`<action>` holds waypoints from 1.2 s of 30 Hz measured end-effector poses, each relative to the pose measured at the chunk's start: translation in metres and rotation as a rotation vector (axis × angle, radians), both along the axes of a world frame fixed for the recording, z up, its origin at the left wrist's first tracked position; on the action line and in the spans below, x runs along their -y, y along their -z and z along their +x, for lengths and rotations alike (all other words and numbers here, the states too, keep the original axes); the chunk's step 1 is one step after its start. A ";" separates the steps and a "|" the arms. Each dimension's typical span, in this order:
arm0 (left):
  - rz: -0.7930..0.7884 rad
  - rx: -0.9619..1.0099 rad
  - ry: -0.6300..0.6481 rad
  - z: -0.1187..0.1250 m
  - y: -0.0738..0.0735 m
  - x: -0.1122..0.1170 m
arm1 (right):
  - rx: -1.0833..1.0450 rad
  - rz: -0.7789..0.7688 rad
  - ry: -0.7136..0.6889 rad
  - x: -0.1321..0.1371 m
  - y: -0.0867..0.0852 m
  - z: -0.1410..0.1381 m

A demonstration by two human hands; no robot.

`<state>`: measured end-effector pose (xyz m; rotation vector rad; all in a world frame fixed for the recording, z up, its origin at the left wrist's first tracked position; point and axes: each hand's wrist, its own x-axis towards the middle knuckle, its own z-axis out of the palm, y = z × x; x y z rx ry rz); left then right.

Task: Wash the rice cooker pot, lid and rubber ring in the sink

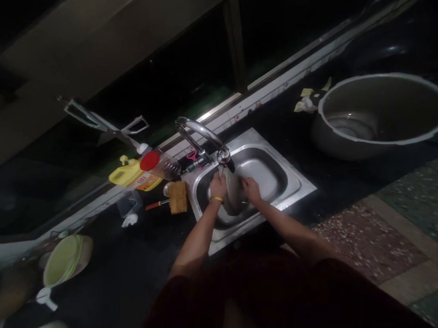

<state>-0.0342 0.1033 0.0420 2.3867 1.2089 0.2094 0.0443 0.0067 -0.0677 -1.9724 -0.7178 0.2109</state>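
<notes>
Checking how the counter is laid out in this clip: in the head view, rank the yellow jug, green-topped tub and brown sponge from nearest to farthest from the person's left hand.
From the left hand:
1. Brown sponge, just left of the sink.
2. Yellow jug, farther left, toward the wall.
3. Green-topped tub, far left on the counter.

The sink [300, 187] is smooth stainless steel with a satin sheen, the tap [205, 128] above it is glossy chrome, and the grey vessel [233, 196] looks smooth and dull, its material hard to tell. The large pot [346, 146] is matt grey metal, brighter at its rim, on a smooth black worktop [135, 262]. The jug [126, 173] is yellow plastic, the jar lid [150, 161] red plastic, the brown sponge [178, 197] rough and porous, and the floor [361, 238] speckled like terrazzo.
</notes>
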 end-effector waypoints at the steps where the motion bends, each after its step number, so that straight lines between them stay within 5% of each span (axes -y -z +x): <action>1: 0.002 -0.005 0.003 -0.002 0.000 -0.002 | 0.007 0.024 0.010 -0.004 -0.003 0.002; 7: 0.035 -0.016 0.010 -0.006 0.004 -0.010 | 0.059 0.084 -0.180 -0.026 -0.015 0.014; 12: 0.064 -0.038 -0.038 -0.011 0.005 -0.014 | -0.069 -0.035 -0.130 -0.029 -0.002 0.016; 24: 0.082 -0.028 -0.066 -0.013 0.007 -0.011 | -0.186 -0.038 -0.163 -0.032 -0.034 0.004; 27: 0.085 0.000 -0.064 -0.012 0.006 -0.009 | -0.226 -0.162 -0.090 -0.034 -0.036 0.011; 36: 0.085 -0.001 -0.033 -0.008 0.004 -0.006 | -0.166 -0.212 -0.098 -0.033 -0.035 0.021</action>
